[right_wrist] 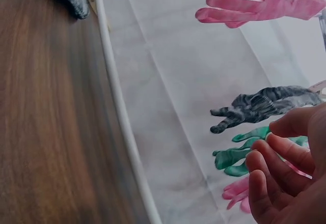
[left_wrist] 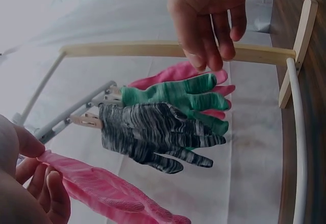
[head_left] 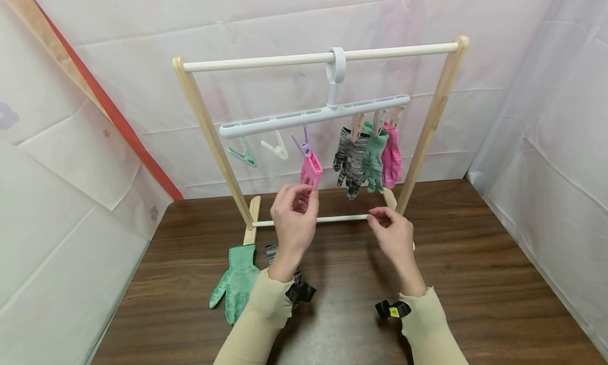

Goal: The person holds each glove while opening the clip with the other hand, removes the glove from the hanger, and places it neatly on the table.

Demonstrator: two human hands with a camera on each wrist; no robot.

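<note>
A wooden drying rack [head_left: 429, 127] is being faced, its white clip hanger [head_left: 313, 114] hung above both hands. A pink glove [head_left: 311, 170], clipped just above the left hand [head_left: 294, 220], is being pinched at its lower end by curled fingers. Up and beyond the right hand [head_left: 394, 236], three more gloves are being held by clips. That hand is being kept loosely curled, holding nothing. A striped glove [head_left: 273, 251] is being largely hidden behind the left forearm.

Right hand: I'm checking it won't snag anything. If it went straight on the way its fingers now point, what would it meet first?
Probably the rack's white lower rail, just past the right hand; depth is unclear, so the fingers may pass above it toward the hanging striped glove.
</note>
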